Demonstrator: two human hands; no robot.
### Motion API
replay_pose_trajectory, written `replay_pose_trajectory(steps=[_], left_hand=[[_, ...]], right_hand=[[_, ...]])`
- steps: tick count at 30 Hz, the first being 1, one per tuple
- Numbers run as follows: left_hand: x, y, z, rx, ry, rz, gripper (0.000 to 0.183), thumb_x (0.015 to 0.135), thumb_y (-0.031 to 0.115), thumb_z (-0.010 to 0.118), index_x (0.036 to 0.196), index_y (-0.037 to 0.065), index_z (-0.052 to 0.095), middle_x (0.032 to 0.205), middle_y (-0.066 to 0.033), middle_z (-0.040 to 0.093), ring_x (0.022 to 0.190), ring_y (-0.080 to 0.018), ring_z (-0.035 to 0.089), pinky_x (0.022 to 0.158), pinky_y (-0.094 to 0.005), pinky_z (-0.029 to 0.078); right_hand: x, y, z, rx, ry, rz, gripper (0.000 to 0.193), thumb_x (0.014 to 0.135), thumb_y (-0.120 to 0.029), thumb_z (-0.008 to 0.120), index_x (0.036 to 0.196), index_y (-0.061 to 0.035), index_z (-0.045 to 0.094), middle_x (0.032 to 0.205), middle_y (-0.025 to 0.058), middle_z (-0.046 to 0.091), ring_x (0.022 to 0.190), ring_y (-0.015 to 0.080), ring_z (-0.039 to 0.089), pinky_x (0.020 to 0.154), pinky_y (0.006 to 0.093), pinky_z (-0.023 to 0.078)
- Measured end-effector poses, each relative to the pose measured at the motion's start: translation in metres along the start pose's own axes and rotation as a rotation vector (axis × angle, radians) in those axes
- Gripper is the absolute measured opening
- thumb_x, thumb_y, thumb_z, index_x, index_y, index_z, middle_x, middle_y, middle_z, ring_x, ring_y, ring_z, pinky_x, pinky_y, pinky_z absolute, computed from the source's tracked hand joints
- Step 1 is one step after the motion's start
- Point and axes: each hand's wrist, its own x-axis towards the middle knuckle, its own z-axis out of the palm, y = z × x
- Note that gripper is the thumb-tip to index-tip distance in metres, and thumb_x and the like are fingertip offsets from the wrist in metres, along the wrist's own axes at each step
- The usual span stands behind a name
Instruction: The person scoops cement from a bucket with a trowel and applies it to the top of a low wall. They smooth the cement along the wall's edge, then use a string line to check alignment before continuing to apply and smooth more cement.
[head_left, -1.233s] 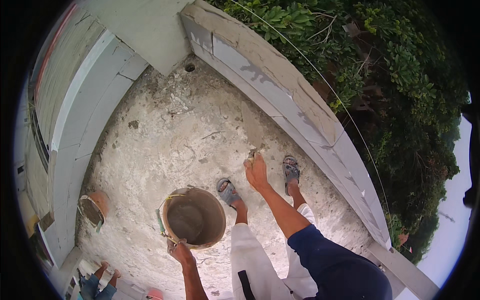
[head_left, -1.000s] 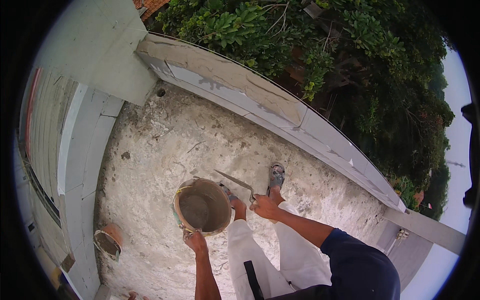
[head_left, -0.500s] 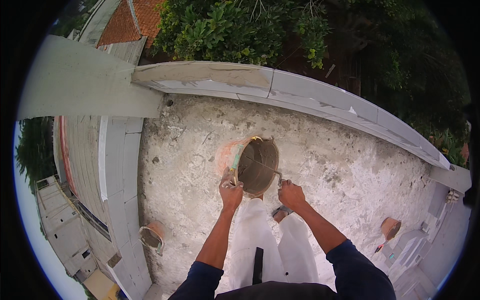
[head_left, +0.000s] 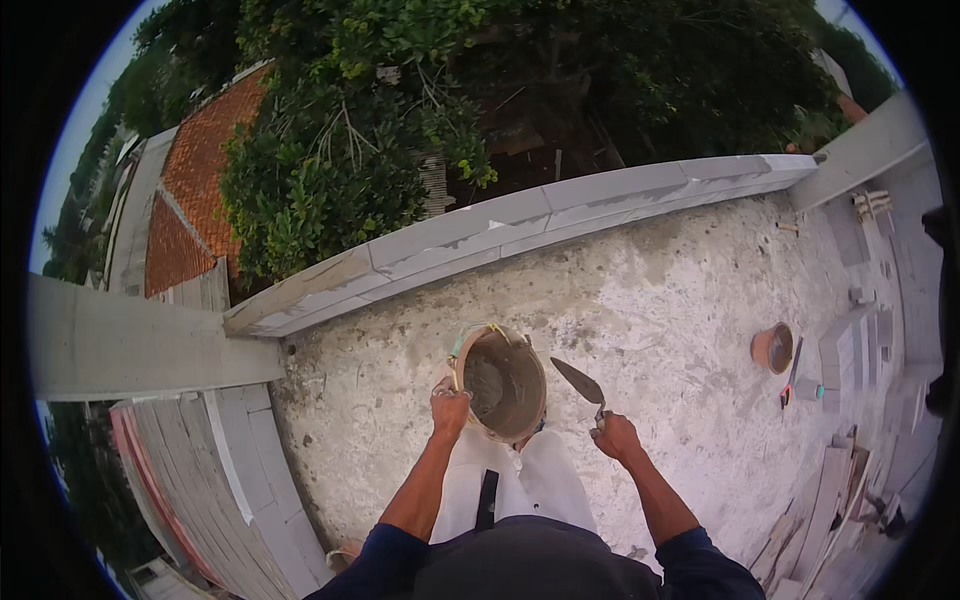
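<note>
My left hand point(head_left: 450, 408) is closed on the rim or handle of a bucket point(head_left: 533, 362) held in front of my legs. Grey wet mortar point(head_left: 488, 386) coats the inside of the bucket and lies in its bottom. To the right of the bucket, my right hand point(head_left: 615, 436) grips a trowel point(head_left: 580, 382) by its handle. The pointed blade, smeared with grey, slants up and left, apart from the bucket.
A low wall of pale blocks point(head_left: 520, 222) runs along the far edge, with trees point(head_left: 330, 180) beyond. Another bucket point(head_left: 771, 348) stands at right near stacked blocks point(head_left: 845, 350). Planks point(head_left: 815, 515) lie at lower right. A second block wall point(head_left: 262, 470) bounds the left.
The trowel has come out of the bucket and moved right with my right hand. The bucket appears closer to my body, and my view has turned rightward.
</note>
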Motion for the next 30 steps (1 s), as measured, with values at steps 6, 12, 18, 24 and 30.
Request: replay_pose_trajectory(steps=[6, 12, 18, 24, 30], left_hand=[[-0.016, 0.106, 0.089, -0.188, -0.285, -0.275, 0.033, 0.073, -0.003, 0.06, 0.105, -0.002, 0.058, 0.091, -0.0063, 0.057, 0.078, -0.0177, 0.052, 0.074, -0.032, 0.046], [0.015, 0.168, 0.163, 0.255, -0.487, -0.036, 0.04, 0.073, -0.001, 0.061, 0.112, -0.007, 0.057, 0.099, -0.0102, 0.059, 0.086, -0.022, 0.056, 0.083, -0.0342, 0.046], [0.052, 0.227, 0.24, 0.375, -0.589, 0.196, 0.023, 0.066, 0.001, 0.06, 0.086, -0.01, 0.057, 0.089, -0.0179, 0.06, 0.078, -0.0256, 0.054, 0.072, -0.039, 0.044], [0.073, 0.293, 0.349, 0.41, -0.561, 0.231, 0.017, 0.068, 0.003, 0.058, 0.08, -0.008, 0.059, 0.085, -0.0148, 0.059, 0.072, -0.0251, 0.054, 0.063, -0.0418, 0.045], [0.034, 0.366, 0.446, 0.22, -0.435, 0.103, 0.014, 0.069, 0.004, 0.057, 0.081, -0.002, 0.061, 0.082, -0.0123, 0.057, 0.069, -0.0247, 0.056, 0.056, -0.0427, 0.045]], right_hand=[[-0.105, 0.066, -0.025, 0.347, 0.304, 0.287, 0.034, 0.079, -0.025, 0.059, 0.097, 0.0036, 0.064, 0.093, 0.0286, 0.068, 0.091, 0.0445, 0.067, 0.082, 0.0514, 0.054], [-0.2, 0.087, 0.03, 0.687, 0.499, 0.752, 0.036, 0.078, -0.028, 0.063, 0.096, 0.003, 0.068, 0.097, 0.0288, 0.069, 0.093, 0.042, 0.069, 0.083, 0.0492, 0.055], [-0.254, 0.074, 0.139, 0.987, 0.542, 1.215, 0.046, 0.076, -0.035, 0.071, 0.099, 0.0039, 0.068, 0.099, 0.0259, 0.071, 0.095, 0.0394, 0.07, 0.084, 0.0466, 0.057], [-0.258, 0.095, 0.205, 1.214, 0.535, 1.48, 0.049, 0.071, -0.032, 0.079, 0.1, 0.0064, 0.067, 0.099, 0.0261, 0.071, 0.095, 0.0381, 0.071, 0.082, 0.0456, 0.058], [-0.265, 0.219, 0.19, 1.303, 0.447, 1.374, 0.061, 0.068, -0.033, 0.085, 0.107, 0.0084, 0.063, 0.097, 0.0262, 0.071, 0.093, 0.0385, 0.071, 0.08, 0.0454, 0.058]])
